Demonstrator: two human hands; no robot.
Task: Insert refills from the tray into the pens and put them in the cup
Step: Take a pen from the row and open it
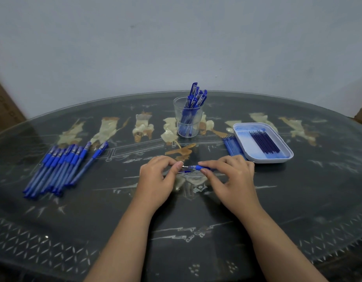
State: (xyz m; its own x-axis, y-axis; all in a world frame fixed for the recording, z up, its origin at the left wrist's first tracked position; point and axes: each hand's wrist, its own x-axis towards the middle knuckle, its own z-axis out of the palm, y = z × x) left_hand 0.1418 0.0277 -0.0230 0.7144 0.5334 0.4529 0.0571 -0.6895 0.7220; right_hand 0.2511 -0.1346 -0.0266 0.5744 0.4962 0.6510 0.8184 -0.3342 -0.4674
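My right hand [227,174] grips a blue pen [198,167] by its grip section, low over the table's middle. My left hand [157,176] pinches the pen's metal tip end between thumb and fingers. Most of the pen's barrel is hidden under my right hand. A clear plastic cup [188,119] stands behind my hands with several blue pens in it. To the right sits a white tray [277,157] holding several dark blue refills [264,142].
A row of several blue pens [60,165] lies on the left of the dark glass-topped table [176,251]. Several more refills [233,146] lie on the table against the tray's left side. A wall rises just behind the table.
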